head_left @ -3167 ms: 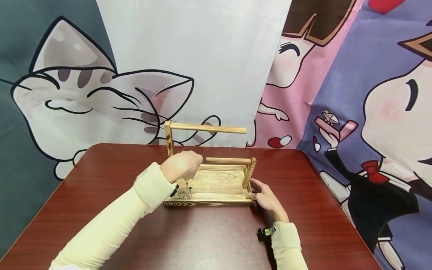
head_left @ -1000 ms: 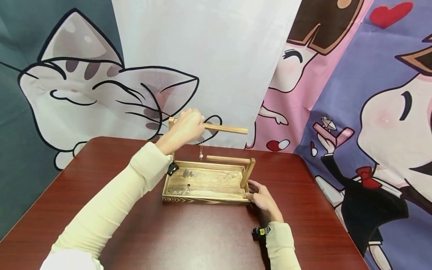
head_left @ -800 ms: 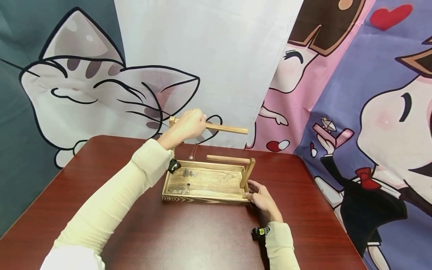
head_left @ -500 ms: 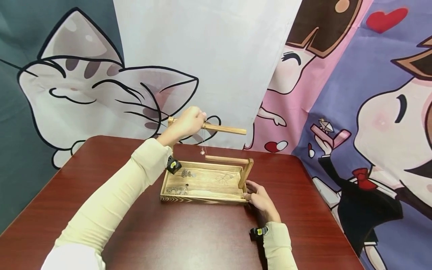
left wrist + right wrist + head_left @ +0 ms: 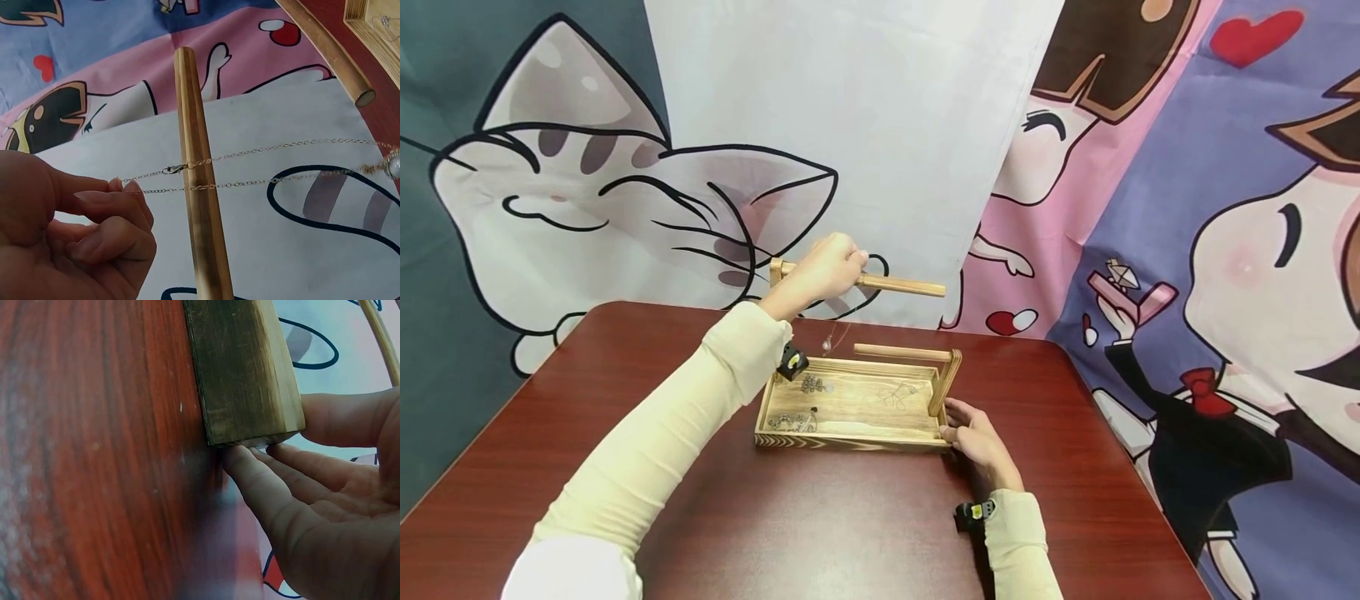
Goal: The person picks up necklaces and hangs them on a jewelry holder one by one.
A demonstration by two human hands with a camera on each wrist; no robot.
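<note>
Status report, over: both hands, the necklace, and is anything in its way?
Left hand pinching necklace. Right hand holding tray end. Necklace hanging, crosses upper bar in left wrist view; contact unclear. No other obstruction seen.

The desk [image 5: 842, 525], along the bottom of the head view, looks glossy and wood-grained. The tray [image 5: 853, 443] is wood, boldly striped along its front wall. The upper rod [image 5: 207, 240] is smooth wood with a slight sheen. The necklace chain [image 5: 269, 149] is shiny metal, its bead [image 5: 395, 166] pearly. Behind, the backdrop [image 5: 865, 108] is matt, lightly creased cloth.
</note>
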